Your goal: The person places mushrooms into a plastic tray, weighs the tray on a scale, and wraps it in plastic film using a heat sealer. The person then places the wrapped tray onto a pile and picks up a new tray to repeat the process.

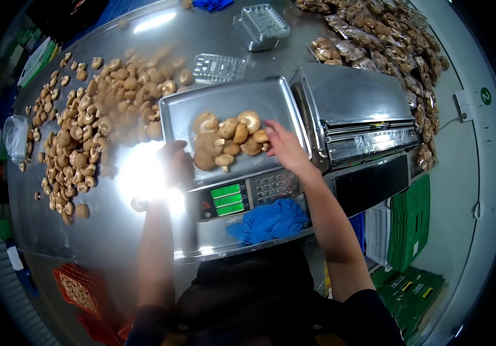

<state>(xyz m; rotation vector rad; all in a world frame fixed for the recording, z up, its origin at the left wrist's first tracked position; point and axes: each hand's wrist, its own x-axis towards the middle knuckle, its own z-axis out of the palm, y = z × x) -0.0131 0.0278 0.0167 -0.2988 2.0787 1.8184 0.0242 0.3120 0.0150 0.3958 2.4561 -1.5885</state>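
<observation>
Several brown mushrooms (228, 142) lie in a group on the metal pan (236, 98) of a scale. The scale's display (228, 199) shows three green panels beside a keypad. My right hand (285, 151) reaches over the pan's right side, its fingertips at the rightmost mushroom, thumb and fingers slightly apart. At the pan's left edge is my left hand (174, 164), blurred and partly lost in bright glare; whether it holds anything cannot be made out. A crumpled blue cloth or glove (271, 221) lies just below the keypad.
Loose mushrooms (69, 155) spread over the left of the metal table (144, 230). Clear plastic trays (261, 26) stand at the back. Right of the scale is a metal wrapping machine (354, 95), with packed mushrooms (398, 57) behind it. Green crates (412, 225) and red crates (89, 294) are lower down.
</observation>
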